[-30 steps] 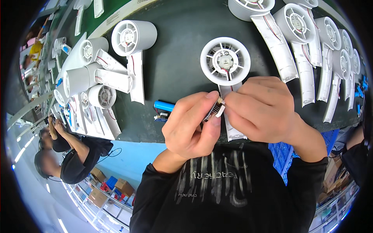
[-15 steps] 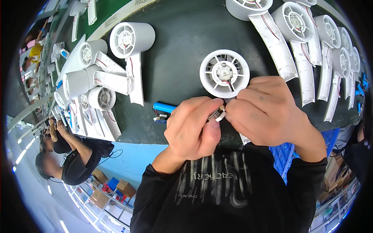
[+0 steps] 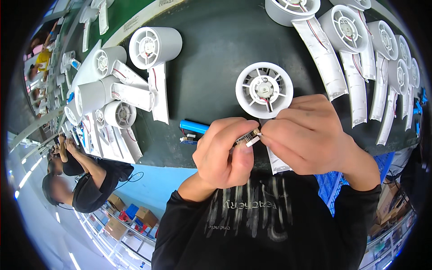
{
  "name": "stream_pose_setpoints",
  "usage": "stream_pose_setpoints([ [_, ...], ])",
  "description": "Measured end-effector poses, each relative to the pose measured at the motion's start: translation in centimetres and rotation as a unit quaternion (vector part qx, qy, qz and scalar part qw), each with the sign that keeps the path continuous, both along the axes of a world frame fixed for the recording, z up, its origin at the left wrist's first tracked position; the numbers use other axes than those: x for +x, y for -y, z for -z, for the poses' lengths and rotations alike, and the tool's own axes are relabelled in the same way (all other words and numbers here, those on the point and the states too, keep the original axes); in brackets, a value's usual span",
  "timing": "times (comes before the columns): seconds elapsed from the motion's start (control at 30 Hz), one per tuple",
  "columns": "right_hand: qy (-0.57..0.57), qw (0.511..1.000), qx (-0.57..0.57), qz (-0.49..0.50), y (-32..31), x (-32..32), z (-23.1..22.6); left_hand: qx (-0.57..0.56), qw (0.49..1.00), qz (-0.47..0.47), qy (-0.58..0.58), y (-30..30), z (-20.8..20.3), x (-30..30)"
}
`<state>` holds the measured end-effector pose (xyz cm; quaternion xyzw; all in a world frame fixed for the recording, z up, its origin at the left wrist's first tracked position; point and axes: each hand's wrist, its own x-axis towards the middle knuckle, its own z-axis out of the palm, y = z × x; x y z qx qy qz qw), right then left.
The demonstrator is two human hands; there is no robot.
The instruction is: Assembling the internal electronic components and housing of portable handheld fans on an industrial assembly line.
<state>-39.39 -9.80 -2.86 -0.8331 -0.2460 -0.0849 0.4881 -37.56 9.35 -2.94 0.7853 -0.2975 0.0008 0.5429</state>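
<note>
Between thumb and fingers, my left hand [image 3: 223,153] pinches a small circuit board [image 3: 248,137] with a white edge. My right hand [image 3: 308,135] is closed right beside the board, its fingertips against the board's end; whatever lies in them is too small to make out. Just beyond both hands is a white round fan housing [image 3: 244,104] with a motor in its middle. Its white handle shell [image 3: 277,166] runs toward me beneath my hands, mostly hidden. Left of my left hand lie a blue cylindrical battery [image 3: 194,126] and another small circuit board [image 3: 189,140].
More white fan housings with open handles stand at the left [image 3: 155,47] and in rows at the right [image 3: 344,29] of the dark table [image 3: 211,54]. A blue plastic crate [image 3: 330,184] is below the table's edge. At the far left sits another person [image 3: 99,184].
The board in my left hand has tilted, showing more of its edge. My right fingertips have shifted slightly along it. More of the handle shell shows below my hands.
</note>
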Motion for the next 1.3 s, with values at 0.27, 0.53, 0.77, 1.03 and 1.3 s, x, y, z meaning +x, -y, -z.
stream_pose_setpoints([
  [0.27, 0.070, 0.997, 0.019, 0.029, -0.6, 0.1, 0.5, 0.020, 0.995, 0.011, 0.098, 0.5, 0.4, 0.5],
  [0.53, 0.113, 0.993, 0.010, 0.040, -1.0, 0.2, 0.7, 0.010, 0.994, 0.013, 0.107, 0.3, 0.5, 0.5],
  [0.77, 0.112, 0.993, 0.021, 0.031, -0.8, 0.2, 0.5, 0.012, 0.996, 0.015, 0.093, 0.2, 0.4, 0.3],
  [1.03, 0.111, 0.994, 0.013, 0.020, -0.5, 0.3, 0.5, -0.008, 0.997, 0.010, 0.071, 0.2, 0.4, 0.2],
  [1.3, 0.088, 0.996, 0.005, 0.009, -0.3, 0.2, 0.5, 0.014, 0.995, 0.016, 0.102, 0.2, 0.4, 0.4],
])
